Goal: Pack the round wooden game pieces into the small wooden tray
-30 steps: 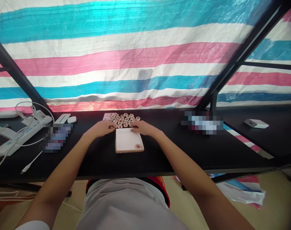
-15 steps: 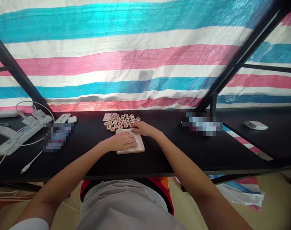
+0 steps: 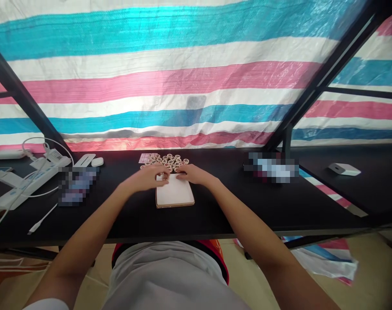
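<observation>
A flat white box with a tan rim (image 3: 174, 194) lies on the black table (image 3: 134, 215) in front of me. Behind it sits a cluster of several round wooden chess pieces (image 3: 170, 161) with red and black characters. My left hand (image 3: 147, 178) is at the box's far left corner, fingers curled at the nearest pieces; what they pinch is blurred. My right hand (image 3: 194, 173) rests at the box's far right corner, fingers bent down against the pieces there.
A white power strip with cables (image 3: 28, 181), a white mouse (image 3: 97, 161) and a flat white device (image 3: 83, 159) lie at the left. A pink card (image 3: 144, 157) sits behind the pieces. A small white box (image 3: 343, 168) rests on the right-hand table. Striped tarpaulin hangs behind.
My left hand went from the pieces down onto the box's lid, then back up to the box's far left corner. The piece lying on the box's near right corner is gone. My right hand stayed.
</observation>
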`<action>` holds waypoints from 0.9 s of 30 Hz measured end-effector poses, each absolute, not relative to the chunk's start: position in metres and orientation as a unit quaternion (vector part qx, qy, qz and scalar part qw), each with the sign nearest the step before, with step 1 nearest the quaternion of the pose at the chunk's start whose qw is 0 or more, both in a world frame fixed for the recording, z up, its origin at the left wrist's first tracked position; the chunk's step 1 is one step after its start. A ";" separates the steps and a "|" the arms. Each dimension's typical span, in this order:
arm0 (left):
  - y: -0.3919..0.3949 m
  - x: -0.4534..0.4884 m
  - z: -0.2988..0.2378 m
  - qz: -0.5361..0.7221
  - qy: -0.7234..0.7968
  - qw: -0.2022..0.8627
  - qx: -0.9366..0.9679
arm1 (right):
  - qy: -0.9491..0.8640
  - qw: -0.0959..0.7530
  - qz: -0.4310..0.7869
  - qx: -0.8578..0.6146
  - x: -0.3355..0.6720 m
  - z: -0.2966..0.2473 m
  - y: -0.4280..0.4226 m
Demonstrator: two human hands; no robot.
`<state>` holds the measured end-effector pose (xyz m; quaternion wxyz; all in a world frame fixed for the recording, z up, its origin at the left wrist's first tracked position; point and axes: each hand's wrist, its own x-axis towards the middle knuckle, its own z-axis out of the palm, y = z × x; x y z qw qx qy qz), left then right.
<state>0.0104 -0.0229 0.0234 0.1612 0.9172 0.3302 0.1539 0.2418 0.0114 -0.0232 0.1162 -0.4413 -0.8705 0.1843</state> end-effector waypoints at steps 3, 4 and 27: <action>-0.010 -0.021 0.037 0.112 0.417 0.198 0.880 | -0.861 0.114 0.197 -0.455 0.241 -0.019 0.009; -0.006 -0.027 0.037 0.080 0.440 0.210 0.869 | -0.859 0.112 0.198 -0.458 0.241 -0.018 0.008; 0.007 -0.013 0.003 0.030 0.440 0.117 0.890 | -0.856 0.124 0.166 -0.474 0.243 -0.023 0.010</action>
